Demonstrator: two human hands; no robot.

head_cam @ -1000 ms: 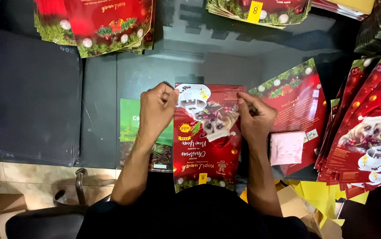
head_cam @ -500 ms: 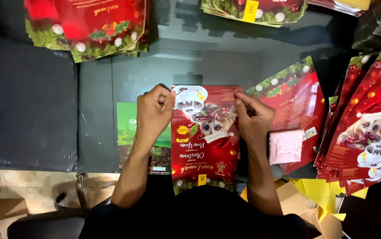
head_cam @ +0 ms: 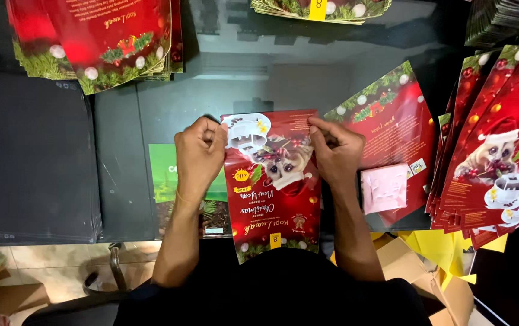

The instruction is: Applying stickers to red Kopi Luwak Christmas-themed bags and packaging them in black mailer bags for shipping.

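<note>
Seen from above, both hands work the far edge of a red holiday-printed pouch (head_cam: 274, 187) that lies flat on the dark glass tabletop (head_cam: 241, 84), its near end hanging just over the table edge toward the person. The left hand (head_cam: 199, 154) is curled closed, pinching the pouch's far left corner, and the right hand (head_cam: 337, 150) is likewise closed, fingers pinching the far right corner. Under the left side of the pouch lies a green packet (head_cam: 172, 181), partly covered by the left wrist. Just beside the right hand rests a small pink sachet (head_cam: 384, 188), lying on another red pouch (head_cam: 392, 121) set at an angle. To the right, well apart from the hands, a fanned stack of red pouches (head_cam: 501, 157) overlaps itself, with yellow paper sheets (head_cam: 440, 247) and a brown cardboard box (head_cam: 416, 271) below it. At the far left sits a pile of red pouches (head_cam: 102, 42), at the far edge another pile with a yellow label (head_cam: 320, 9), and a stack of dark sheets (head_cam: 30, 163) covers the table's left side
</note>
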